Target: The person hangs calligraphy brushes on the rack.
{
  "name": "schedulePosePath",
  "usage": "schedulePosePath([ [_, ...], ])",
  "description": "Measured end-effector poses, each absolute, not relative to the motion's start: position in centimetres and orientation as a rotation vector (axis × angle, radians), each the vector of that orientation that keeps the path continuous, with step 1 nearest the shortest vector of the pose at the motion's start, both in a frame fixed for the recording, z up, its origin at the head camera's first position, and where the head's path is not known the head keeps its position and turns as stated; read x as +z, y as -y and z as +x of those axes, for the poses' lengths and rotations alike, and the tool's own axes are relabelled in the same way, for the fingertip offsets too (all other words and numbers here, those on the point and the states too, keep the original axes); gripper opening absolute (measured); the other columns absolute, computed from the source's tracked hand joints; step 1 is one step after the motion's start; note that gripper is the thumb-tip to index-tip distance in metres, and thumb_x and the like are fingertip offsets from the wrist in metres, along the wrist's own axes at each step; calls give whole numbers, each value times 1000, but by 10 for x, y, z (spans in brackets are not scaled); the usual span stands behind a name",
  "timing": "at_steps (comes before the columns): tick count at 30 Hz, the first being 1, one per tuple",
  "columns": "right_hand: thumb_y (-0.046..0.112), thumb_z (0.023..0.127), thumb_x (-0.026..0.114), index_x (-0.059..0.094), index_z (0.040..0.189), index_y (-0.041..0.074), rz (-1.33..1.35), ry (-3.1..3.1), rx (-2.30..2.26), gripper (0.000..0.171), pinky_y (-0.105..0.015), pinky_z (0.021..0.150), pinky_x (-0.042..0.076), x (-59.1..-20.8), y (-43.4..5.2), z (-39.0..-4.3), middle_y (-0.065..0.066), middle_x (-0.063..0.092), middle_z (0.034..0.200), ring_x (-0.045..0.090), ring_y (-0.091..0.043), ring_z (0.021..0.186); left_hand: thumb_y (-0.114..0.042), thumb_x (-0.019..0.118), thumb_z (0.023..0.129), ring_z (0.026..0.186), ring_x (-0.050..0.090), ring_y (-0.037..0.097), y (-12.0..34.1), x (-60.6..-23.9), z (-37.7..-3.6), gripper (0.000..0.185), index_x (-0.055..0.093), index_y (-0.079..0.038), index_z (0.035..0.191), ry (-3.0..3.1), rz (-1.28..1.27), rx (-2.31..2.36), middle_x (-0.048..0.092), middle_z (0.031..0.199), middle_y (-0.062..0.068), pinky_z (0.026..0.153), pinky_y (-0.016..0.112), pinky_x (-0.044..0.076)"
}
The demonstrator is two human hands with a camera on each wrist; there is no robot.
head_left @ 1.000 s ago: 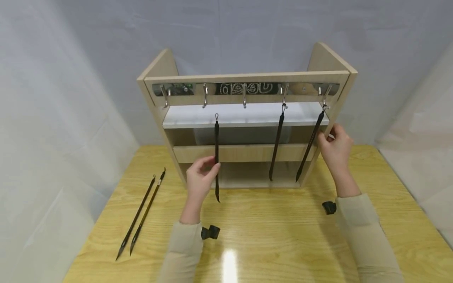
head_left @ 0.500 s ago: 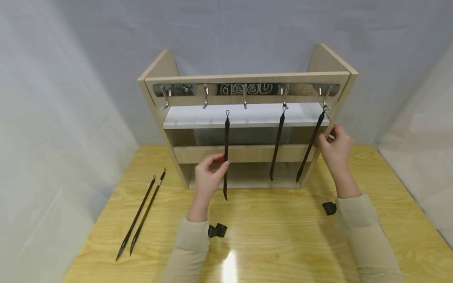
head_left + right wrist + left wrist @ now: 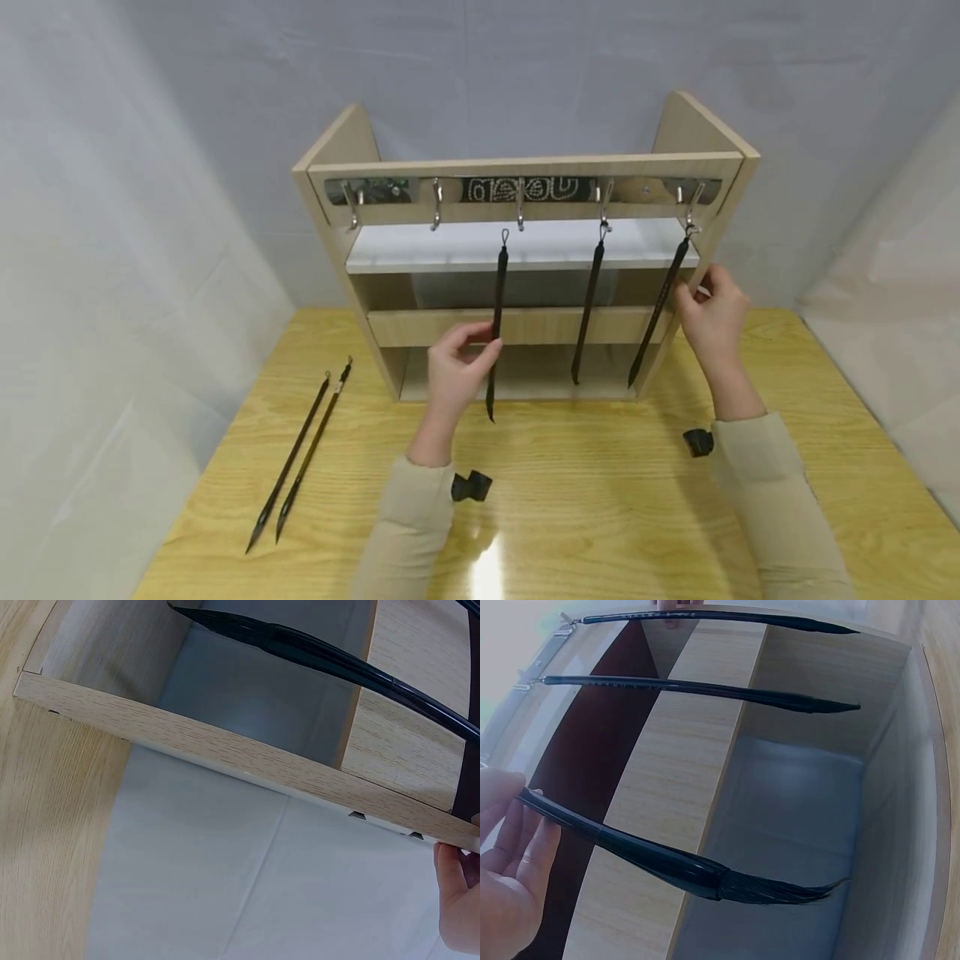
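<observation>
Wooden tabletop [image 3: 600, 500], L to R: two spare brushes [image 3: 300, 454] lying flat, left hand [image 3: 457, 375] pinching third brush [image 3: 497, 321] upright w/ loop just below centre hook [image 3: 519, 208], likely needing a slight lift to engage; right hand [image 3: 712, 317] fingers curled, steadying rack [image 3: 525, 250] edge beside hung brush [image 3: 660, 308].

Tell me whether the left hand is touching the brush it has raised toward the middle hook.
Touching. In the left wrist view the left hand pinches the brush by its handle, fingers against the shaft; the head view shows the same grip.
</observation>
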State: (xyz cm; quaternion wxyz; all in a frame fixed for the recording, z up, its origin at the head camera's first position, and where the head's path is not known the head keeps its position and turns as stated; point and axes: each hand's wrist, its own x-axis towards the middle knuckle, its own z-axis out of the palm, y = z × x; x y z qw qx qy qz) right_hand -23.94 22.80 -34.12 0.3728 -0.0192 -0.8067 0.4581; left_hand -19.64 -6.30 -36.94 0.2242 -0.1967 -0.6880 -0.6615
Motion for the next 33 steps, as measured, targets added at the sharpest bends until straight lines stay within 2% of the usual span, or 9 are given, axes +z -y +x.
schedulePosePath([
  [9,-5,77,53,55,92,-14,-50,2070,1179,18,-19,72,49,-342,-228,-239,-25,60,88,60,-33,83,7,64,75,81,58,18,56,-367,-197,20,60,11,94,1906,-559,-1827,60,89,20,66,30,53],
  [12,-4,78,53,55,93,-14,-57,2077,1179,18,-20,72,49,-342,-229,-239,-25,60,89,60,-33,84,9,63,75,83,57,24,54,-356,-190,20,60,13,94,1918,-556,-1856,59,90,23,67,37,52],
  [16,-4,78,53,55,94,-14,-56,2084,1182,19,-22,73,49,-342,-229,-238,-25,59,90,60,-32,85,12,61,75,83,56,34,51,-341,-180,20,58,16,95,1941,-557,-1866,57,91,27,68,41,52],
  [19,-4,79,53,55,95,-14,-53,2082,1183,19,-22,73,49,-342,-229,-238,-25,59,90,60,-33,86,12,61,75,83,56,35,50,-340,-180,20,58,16,95,1938,-585,-1858,57,91,27,67,41,52],
  [24,-3,79,53,55,94,-13,-44,2074,1179,19,-20,73,49,-342,-228,-238,-24,59,89,60,-33,85,12,61,75,83,55,35,49,-339,-180,20,58,16,95,1940,-604,-1849,57,91,27,67,48,50],
  [33,-3,79,54,55,95,-14,-42,2075,1168,19,-20,73,49,-341,-229,-238,-26,59,89,60,-33,85,10,61,77,84,56,33,50,-339,-180,20,58,15,96,1984,-570,-1828,58,92,25,68,40,52],
])
